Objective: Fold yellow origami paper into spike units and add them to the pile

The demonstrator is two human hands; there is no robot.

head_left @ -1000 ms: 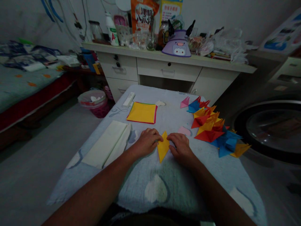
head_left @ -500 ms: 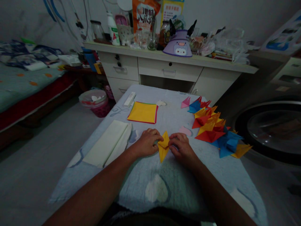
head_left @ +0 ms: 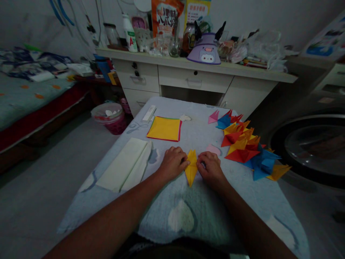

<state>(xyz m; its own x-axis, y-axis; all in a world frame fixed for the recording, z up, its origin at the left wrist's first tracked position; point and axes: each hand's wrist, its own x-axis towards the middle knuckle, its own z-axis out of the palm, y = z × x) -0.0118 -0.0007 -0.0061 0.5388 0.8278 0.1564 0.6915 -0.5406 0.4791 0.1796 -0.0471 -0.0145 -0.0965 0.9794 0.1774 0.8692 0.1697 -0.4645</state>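
Observation:
A yellow folded origami paper point(head_left: 191, 169) lies on the cloth between my hands, a long kite shape pointing toward me with split points at its far end. My left hand point(head_left: 174, 162) pinches its left edge between thumb and curled fingers. At the right edge, the closed fingers of my right hand point(head_left: 210, 166) hold it. Beyond my left hand rests a stack of square paper point(head_left: 164, 128), yellow on top with red and green edges. On the right stands a row of folded paper cranes point(head_left: 244, 145) in red, yellow, blue and pink.
A pale folded sheet point(head_left: 122, 163) lies left of my forearm. A white narrow box point(head_left: 149, 113) and a crumpled white scrap point(head_left: 185, 117) are farther back on the cloth-covered table point(head_left: 180, 217). Behind it is a cluttered desk point(head_left: 175, 62); a pink bin point(head_left: 114, 122) stands at left.
The yellow paper now lies flatter and straighter, with its two far points close together. Its central flap no longer stands out. Both hands have shifted slightly right.

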